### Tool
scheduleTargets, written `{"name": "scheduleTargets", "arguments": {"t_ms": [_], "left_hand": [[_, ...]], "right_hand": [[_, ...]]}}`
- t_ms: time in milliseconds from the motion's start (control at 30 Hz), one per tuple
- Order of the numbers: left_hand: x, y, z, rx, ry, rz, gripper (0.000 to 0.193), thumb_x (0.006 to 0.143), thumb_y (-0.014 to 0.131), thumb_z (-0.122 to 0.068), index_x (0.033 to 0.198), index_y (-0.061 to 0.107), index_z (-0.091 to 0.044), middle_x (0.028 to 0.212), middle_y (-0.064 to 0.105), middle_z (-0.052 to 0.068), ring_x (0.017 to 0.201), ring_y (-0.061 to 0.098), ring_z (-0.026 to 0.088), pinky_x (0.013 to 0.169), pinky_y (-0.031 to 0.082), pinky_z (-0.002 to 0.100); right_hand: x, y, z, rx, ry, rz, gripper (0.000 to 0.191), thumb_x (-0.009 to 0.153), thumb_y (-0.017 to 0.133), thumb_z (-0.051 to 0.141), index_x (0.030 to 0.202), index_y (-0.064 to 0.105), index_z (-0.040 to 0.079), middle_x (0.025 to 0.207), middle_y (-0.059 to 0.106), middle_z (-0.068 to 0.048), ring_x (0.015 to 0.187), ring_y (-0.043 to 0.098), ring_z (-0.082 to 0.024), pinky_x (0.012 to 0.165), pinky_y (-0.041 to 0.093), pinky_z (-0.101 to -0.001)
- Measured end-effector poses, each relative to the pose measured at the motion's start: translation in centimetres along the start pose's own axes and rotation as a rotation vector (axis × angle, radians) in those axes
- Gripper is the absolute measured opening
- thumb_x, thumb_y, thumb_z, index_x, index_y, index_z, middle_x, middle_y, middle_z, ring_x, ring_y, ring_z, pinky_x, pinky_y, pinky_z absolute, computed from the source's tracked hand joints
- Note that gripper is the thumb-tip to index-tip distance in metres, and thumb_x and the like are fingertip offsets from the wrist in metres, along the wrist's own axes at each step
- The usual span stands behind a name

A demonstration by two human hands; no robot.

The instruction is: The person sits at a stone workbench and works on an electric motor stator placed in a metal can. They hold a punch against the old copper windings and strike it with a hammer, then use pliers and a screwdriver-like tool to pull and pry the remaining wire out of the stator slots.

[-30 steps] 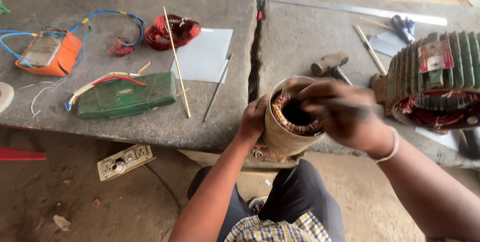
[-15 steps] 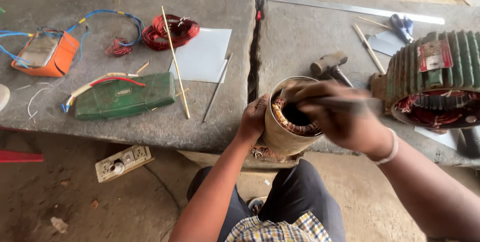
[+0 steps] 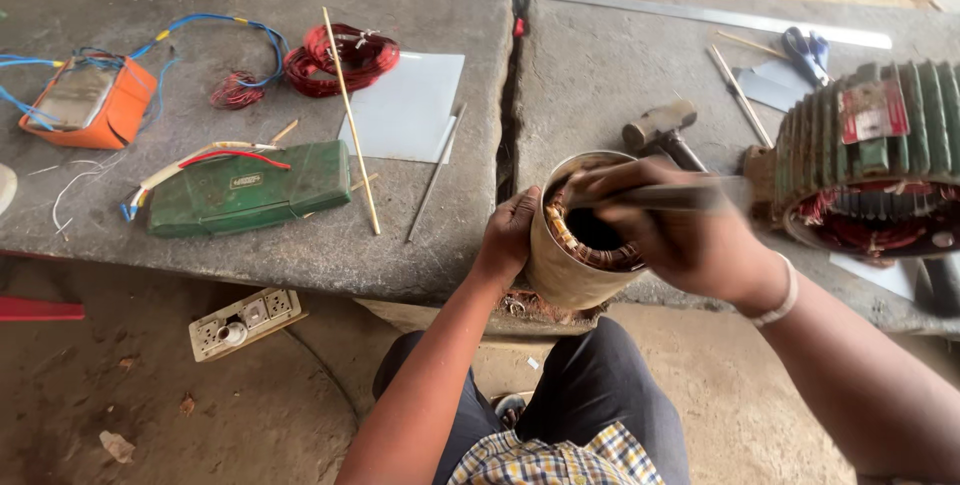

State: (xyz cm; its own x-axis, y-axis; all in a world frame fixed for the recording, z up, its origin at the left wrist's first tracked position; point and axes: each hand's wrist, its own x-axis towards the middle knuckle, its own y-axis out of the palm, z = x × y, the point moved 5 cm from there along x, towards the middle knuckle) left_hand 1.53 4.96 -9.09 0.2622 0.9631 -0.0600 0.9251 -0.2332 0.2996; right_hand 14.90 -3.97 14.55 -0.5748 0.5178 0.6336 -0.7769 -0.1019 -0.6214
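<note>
Grey stone makes up the worktop (image 3: pixel 300 235), which is split by a dark gap running down its middle. At the right edge a large green ribbed motor housing (image 3: pixel 880 145) is laid on its side, red and copper windings being seen in its open end. Just left of it, at the near edge of the worktop, a cylindrical metal stator (image 3: pixel 580 245) with copper windings inside is kept upright. The left hand (image 3: pixel 512 235) is closed around the stator's left wall, while the right hand (image 3: pixel 690 240) is wrapped around a thin dark rod-like tool (image 3: pixel 660 195), which is laid across the stator's open top; its far end is blurred.

On the left slab a green rectangular case (image 3: pixel 250 193) is seen, with white and red wires resting along its top. A white sheet (image 3: pixel 405 110) is placed behind it, and an orange meter (image 3: pixel 85 105) with blue leads is set at the far left. A coil of red wire (image 3: pixel 340 57) lies near the sheet's upper corner. A hammer (image 3: pixel 660 130) is found just behind the stator, and blue-handled scissors (image 3: pixel 805 50) are placed further back. A white socket plate (image 3: pixel 245 320) lies on the floor below.
</note>
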Motion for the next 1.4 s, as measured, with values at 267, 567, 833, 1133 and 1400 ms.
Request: {"name": "scheduleTargets", "arguments": {"t_ms": [267,567,833,1133,1400], "left_hand": [[0.1,0.3,-0.4,-0.07,0.004,0.045,0.051,0.108,0.047,-0.041,0.127,0.066,0.002,0.11,0.074,0.013,0.1,0.068,0.019,0.091,0.054,0.032],[-0.1,0.1,-0.6,-0.001,0.031,0.001,0.052,0.107,0.048,-0.041,0.13,0.066,0.002,0.113,0.074,0.013,0.102,0.067,0.018,0.093,0.053,0.032],[0.0,0.1,-0.5,0.026,0.042,0.018,0.05,0.107,0.046,-0.04,0.127,0.067,0.002,0.112,0.075,0.012,0.102,0.067,0.018,0.093,0.053,0.031],[0.0,0.1,-0.5,-0.014,-0.024,0.02,0.051,0.107,0.043,-0.041,0.126,0.067,0.0,0.108,0.075,0.012,0.098,0.069,0.018,0.09,0.055,0.031],[0.0,0.0,0.2,-0.039,0.038,0.008,0.049,0.108,0.047,-0.039,0.127,0.068,0.002,0.11,0.074,0.012,0.098,0.067,0.017,0.09,0.054,0.031]], "right_hand": [[-0.3,-0.3,-2.4,0.023,0.17,-0.071,0.011,0.107,0.054,0.004,0.104,0.063,-0.001,0.102,0.073,-0.016,0.09,0.072,-0.023,0.082,0.061,-0.0317],[0.3,-1.7,-1.7,0.196,0.188,-0.212,0.017,0.11,0.054,0.016,0.114,0.06,0.001,0.107,0.072,-0.015,0.098,0.073,-0.022,0.087,0.063,-0.0327],[-0.2,-0.7,-2.2,0.116,0.198,-0.122,0.017,0.111,0.055,0.013,0.112,0.064,-0.001,0.11,0.072,-0.015,0.097,0.071,-0.02,0.087,0.06,-0.0312],[1.7,-1.3,-1.0,0.178,0.214,-0.146,0.016,0.11,0.059,0.014,0.114,0.062,-0.002,0.107,0.073,-0.014,0.097,0.072,-0.021,0.087,0.063,-0.0327],[0.6,-1.1,-0.9,-0.316,0.027,-0.06,0.015,0.105,0.056,0.003,0.11,0.068,-0.004,0.111,0.074,-0.018,0.092,0.075,-0.022,0.077,0.062,-0.0307]]}}
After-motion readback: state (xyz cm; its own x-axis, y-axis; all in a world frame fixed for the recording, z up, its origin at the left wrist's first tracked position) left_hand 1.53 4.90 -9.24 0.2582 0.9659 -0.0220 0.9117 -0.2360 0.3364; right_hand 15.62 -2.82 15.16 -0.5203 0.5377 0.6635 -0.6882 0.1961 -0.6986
